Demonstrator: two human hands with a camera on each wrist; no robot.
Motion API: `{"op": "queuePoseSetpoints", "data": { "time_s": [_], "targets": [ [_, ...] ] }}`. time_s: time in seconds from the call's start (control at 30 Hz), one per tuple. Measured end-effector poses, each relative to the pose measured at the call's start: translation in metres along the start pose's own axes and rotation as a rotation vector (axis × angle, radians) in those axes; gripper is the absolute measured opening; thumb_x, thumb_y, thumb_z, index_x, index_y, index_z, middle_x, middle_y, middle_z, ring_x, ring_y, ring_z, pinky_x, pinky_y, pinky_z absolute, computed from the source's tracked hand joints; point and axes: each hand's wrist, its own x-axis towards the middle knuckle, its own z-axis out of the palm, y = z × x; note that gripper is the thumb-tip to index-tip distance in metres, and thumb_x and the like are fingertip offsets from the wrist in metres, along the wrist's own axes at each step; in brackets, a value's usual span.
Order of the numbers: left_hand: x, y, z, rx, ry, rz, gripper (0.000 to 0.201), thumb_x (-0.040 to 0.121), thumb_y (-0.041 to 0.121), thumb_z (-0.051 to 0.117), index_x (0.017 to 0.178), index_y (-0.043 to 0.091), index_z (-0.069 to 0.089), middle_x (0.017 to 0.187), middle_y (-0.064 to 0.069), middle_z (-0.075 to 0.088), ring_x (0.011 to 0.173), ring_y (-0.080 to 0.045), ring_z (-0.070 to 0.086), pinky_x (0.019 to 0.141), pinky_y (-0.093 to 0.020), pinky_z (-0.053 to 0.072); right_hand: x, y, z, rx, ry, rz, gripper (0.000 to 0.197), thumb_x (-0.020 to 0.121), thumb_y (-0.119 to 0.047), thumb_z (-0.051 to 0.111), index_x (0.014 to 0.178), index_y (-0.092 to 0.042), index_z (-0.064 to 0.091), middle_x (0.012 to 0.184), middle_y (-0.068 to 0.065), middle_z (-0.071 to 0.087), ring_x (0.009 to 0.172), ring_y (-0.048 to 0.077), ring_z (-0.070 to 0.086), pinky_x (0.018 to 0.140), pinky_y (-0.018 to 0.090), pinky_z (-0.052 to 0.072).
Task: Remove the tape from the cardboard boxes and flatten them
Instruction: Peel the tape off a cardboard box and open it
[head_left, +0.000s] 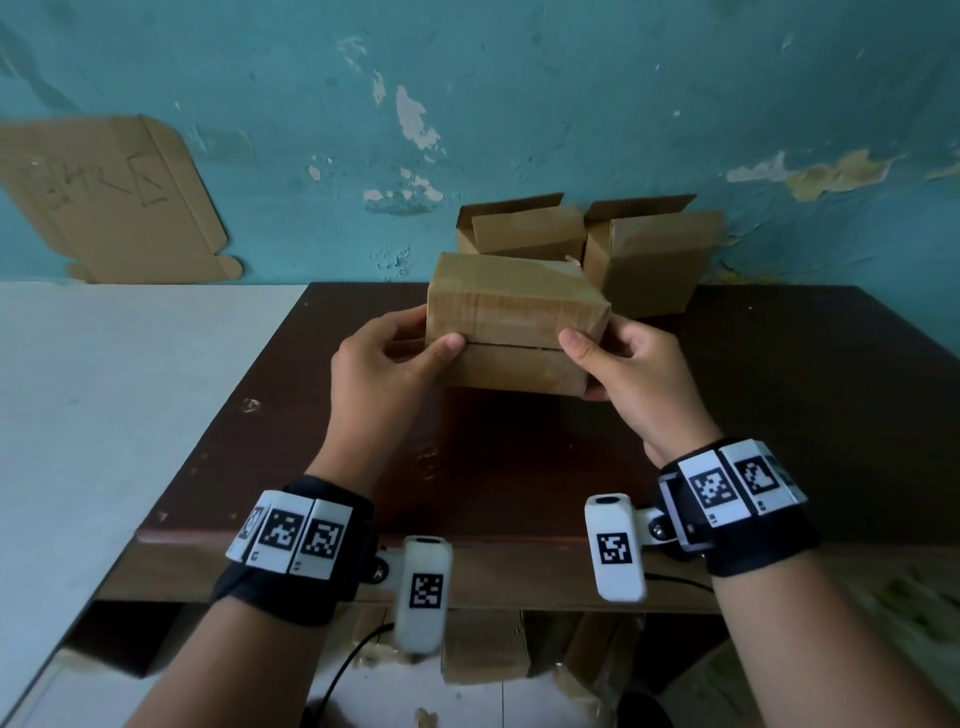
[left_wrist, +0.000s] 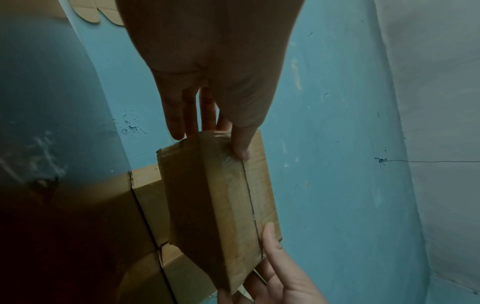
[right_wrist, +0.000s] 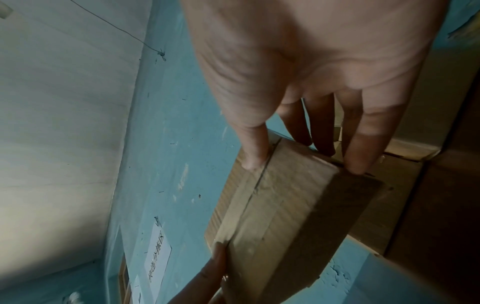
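A small closed cardboard box (head_left: 514, 322) wrapped in brown tape is lifted above the dark brown table (head_left: 779, 395), between both hands. My left hand (head_left: 395, 353) grips its left end, thumb on the near face beside the flap seam. My right hand (head_left: 613, 364) grips the right end, thumb on the same seam, fingers behind and under. In the left wrist view the box (left_wrist: 223, 205) runs from my left hand (left_wrist: 213, 115) down to the right hand (left_wrist: 280, 267). The right wrist view shows my right hand (right_wrist: 306, 127) on the box (right_wrist: 283, 216).
Two opened cardboard boxes (head_left: 524, 228) (head_left: 654, 254) stand at the table's back edge against the teal wall. A flattened cardboard sheet (head_left: 109, 197) leans on the wall at left. More cardboard (head_left: 488, 649) lies under the table's front edge.
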Motion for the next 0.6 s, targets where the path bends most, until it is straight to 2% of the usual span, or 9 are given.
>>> {"op": "queuePoseSetpoints", "data": {
  "time_s": [0.13,0.27,0.33,0.4,0.47,0.53,0.6],
  "targets": [
    [0.006,0.008,0.006,-0.02,-0.006,-0.014,0.035,0.085,0.041,0.079,0.114,0.021,0.075,0.101,0.01,0.077,0.095,-0.004,0.072,0.087,-0.033,0.06,0.001,-0.001,-0.003,-0.02,0.021,-0.003,0.041,0.092,-0.041,0.071,0.126,-0.019,0.069,0.105,-0.005,0.078,0.094,0.009,0.075,0.069,0.026,0.061],
    [0.023,0.013,0.013,-0.1,-0.016,-0.072,0.024,0.087,0.044,0.077,0.099,0.024,0.075,0.092,0.007,0.077,0.091,-0.009,0.072,0.087,-0.038,0.061,0.004,-0.001,-0.003,-0.045,0.057,-0.009,0.037,0.094,-0.043,0.069,0.123,-0.02,0.07,0.104,-0.004,0.077,0.092,0.01,0.075,0.068,0.031,0.062],
    [0.032,0.011,0.016,-0.113,-0.04,-0.076,0.03,0.087,0.044,0.075,0.105,0.02,0.074,0.097,0.004,0.077,0.095,-0.011,0.073,0.089,-0.039,0.061,0.007,-0.002,-0.003,-0.046,0.074,-0.015,0.033,0.093,-0.042,0.071,0.119,-0.023,0.072,0.103,-0.006,0.077,0.092,0.009,0.075,0.067,0.033,0.063],
    [0.04,0.011,0.018,-0.12,-0.065,-0.071,0.045,0.087,0.045,0.072,0.12,0.015,0.071,0.109,0.002,0.076,0.104,-0.01,0.071,0.089,-0.034,0.06,0.011,-0.003,-0.001,-0.051,0.091,-0.031,0.031,0.091,-0.041,0.073,0.117,-0.024,0.073,0.103,-0.009,0.077,0.092,0.007,0.074,0.068,0.034,0.064],
    [0.049,0.012,0.02,-0.129,-0.094,-0.057,0.059,0.086,0.048,0.07,0.135,0.016,0.065,0.123,0.002,0.073,0.115,-0.009,0.068,0.092,-0.026,0.056,0.017,-0.004,0.0,-0.039,0.106,-0.045,0.037,0.09,-0.041,0.075,0.119,-0.019,0.073,0.104,-0.006,0.078,0.093,0.009,0.075,0.072,0.037,0.064],
    [0.055,0.013,0.02,-0.11,-0.114,-0.035,0.05,0.092,0.043,0.067,0.136,0.018,0.066,0.123,0.005,0.073,0.114,-0.005,0.067,0.09,-0.021,0.054,0.024,-0.006,0.002,-0.016,0.112,-0.052,0.04,0.09,-0.041,0.075,0.122,-0.016,0.073,0.105,-0.003,0.078,0.096,0.011,0.075,0.079,0.042,0.064],
    [0.059,0.011,0.02,-0.087,-0.11,-0.012,0.041,0.095,0.04,0.066,0.129,0.019,0.071,0.116,0.008,0.075,0.11,-0.004,0.068,0.091,-0.024,0.055,0.03,-0.006,0.003,-0.006,0.12,-0.065,0.036,0.091,-0.039,0.075,0.119,-0.018,0.073,0.106,-0.003,0.078,0.098,0.01,0.074,0.088,0.043,0.062]
  ]
}}
